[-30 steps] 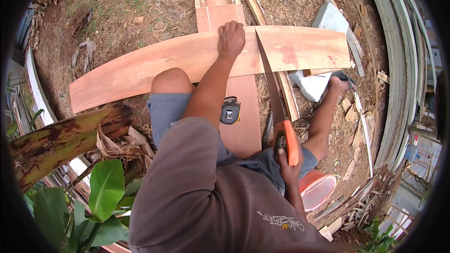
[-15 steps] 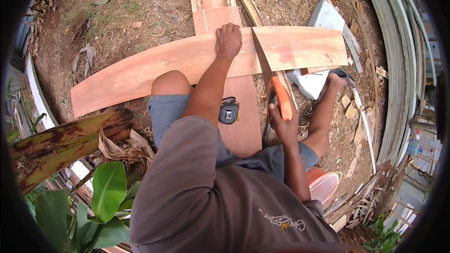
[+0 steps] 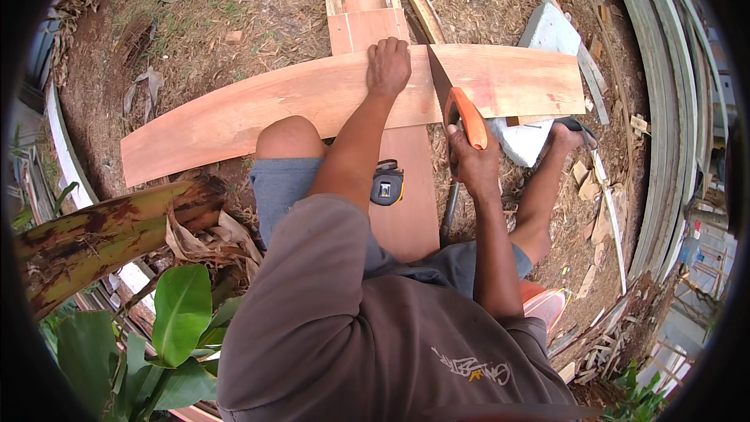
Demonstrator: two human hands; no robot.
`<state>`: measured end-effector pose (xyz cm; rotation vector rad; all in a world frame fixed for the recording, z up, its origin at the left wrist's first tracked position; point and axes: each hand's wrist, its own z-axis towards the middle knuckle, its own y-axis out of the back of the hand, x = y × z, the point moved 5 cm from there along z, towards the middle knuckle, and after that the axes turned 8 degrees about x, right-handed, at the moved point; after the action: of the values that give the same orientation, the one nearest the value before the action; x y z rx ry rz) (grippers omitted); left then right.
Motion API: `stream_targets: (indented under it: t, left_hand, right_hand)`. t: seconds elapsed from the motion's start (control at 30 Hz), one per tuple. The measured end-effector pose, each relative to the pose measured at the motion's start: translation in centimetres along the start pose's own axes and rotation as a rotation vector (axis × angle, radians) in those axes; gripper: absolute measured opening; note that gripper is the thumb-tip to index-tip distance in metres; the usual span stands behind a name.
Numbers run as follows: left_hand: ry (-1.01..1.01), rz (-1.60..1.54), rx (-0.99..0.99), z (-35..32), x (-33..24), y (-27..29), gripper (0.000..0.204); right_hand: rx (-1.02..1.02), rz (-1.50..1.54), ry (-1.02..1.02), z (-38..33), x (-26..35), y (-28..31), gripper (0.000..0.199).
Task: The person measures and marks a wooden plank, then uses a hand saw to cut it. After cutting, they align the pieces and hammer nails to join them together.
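Observation:
A long wooden plank (image 3: pixel 266 113) lies crosswise in front of me, over a narrower board (image 3: pixel 405 223) that runs away from my lap. My left hand (image 3: pixel 388 69) presses on the plank, its fingers curled over the far edge. In my closed right hand (image 3: pixel 475 162) is the orange handle of a handsaw (image 3: pixel 469 119). The saw's blade slants across the plank just right of my left hand, its tip near the far edge. A black and yellow tape measure (image 3: pixel 387 185) rests on the narrower board between my legs.
White foam-like blocks (image 3: pixel 549 30) lie by the plank's right end, near my foot. Long stacked boards (image 3: pixel 664 109) curve along the right side. A thick plant stem (image 3: pixel 117 238) and broad green leaves (image 3: pixel 181 316) are at left. Dry debris covers the ground.
My right hand has pushed the saw forward, away from me, and its handle is now nearer the plank. My left hand keeps its place on the plank.

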<state>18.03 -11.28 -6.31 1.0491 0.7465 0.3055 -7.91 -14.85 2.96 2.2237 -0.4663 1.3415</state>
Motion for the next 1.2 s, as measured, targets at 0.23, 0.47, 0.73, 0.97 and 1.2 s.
stream_targets:
  t: [0.23, 0.47, 0.73, 0.97, 1.2]
  left_hand:
    - [-0.003, -0.002, -0.024, 0.1, 0.4, -0.8, 0.021]
    - [0.022, 0.016, 0.042, 0.0, 0.3, -0.6, 0.022]
    - [0.004, -0.024, 0.027, 0.4, 0.4, -0.7, 0.023]
    - [0.002, -0.013, 0.025, 0.1, 0.1, -1.1, 0.024]
    - [0.063, 0.014, 0.088, 1.2, 0.6, -0.2, 0.024]
  right_hand:
    - [-0.037, -0.199, 0.028, -27.5, -1.3, 4.0, 0.060]
    - [-0.051, -0.013, -0.078, -6.5, 0.9, 1.0, 0.052]
    - [-0.038, -0.111, 0.144, -20.5, -2.0, 4.0, 0.060]
    - [-0.070, 0.000, 0.174, -17.3, -0.7, 2.8, 0.058]
    - [-0.013, -0.059, 0.303, -7.7, 0.8, 1.3, 0.061]
